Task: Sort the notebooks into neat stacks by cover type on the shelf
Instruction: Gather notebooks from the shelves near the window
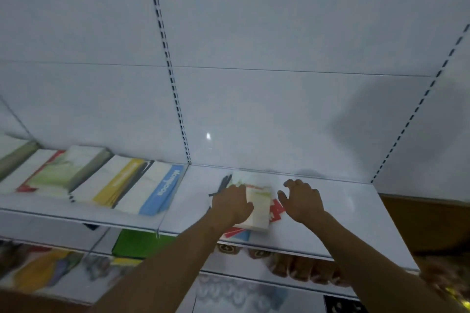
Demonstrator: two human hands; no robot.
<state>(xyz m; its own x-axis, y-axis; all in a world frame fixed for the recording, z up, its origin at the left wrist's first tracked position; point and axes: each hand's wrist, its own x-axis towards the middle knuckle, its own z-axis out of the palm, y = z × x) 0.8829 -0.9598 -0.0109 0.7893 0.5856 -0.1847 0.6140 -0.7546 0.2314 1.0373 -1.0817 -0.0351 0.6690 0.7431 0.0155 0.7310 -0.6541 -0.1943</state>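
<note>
A small pile of notebooks [259,201] with pale green, white and red covers lies on the white shelf [330,216], right of the divider. My left hand [230,204] rests on the pile's left side, fingers curled against it. My right hand [301,198] hovers just right of the pile, fingers spread, holding nothing. A black spiral binding [221,185] sticks out behind the left hand. Left of the divider lie neat stacks: a blue-spined stack [157,190], a yellow-striped stack [114,180] and a green-covered stack [66,170]. The picture is blurred.
A clear divider [173,195] splits the shelf. The white back panel carries slotted uprights [175,99]. Lower shelves hold a green pack [137,242], brown items [300,269] and colourful goods [43,269]. A wooden surface [427,223] lies right of the shelf.
</note>
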